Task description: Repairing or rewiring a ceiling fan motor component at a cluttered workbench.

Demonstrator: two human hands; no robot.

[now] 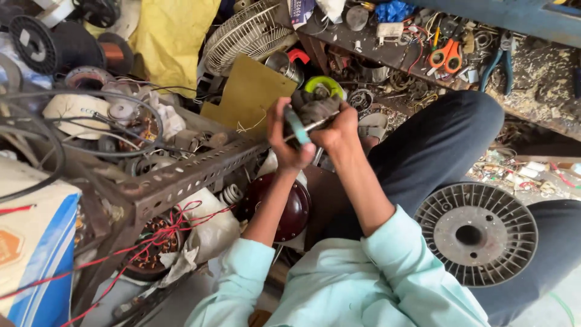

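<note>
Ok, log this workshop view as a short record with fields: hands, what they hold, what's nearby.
left hand: gripping a teal-handled tool
right hand: wrapped around a dark grey motor part, thin metal rod under the fingers
hands: close together, raised over the lap
lap: grey plastic spool on the right thigh
below hands: dark red domed housing
left side: perforated metal rack with wires
bench: orange scissors

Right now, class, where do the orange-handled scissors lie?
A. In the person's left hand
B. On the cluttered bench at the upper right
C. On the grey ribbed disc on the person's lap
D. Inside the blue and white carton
B: the orange-handled scissors lie among wires on the cluttered bench at the upper right, well apart from both hands and from the grey ribbed disc.
</note>
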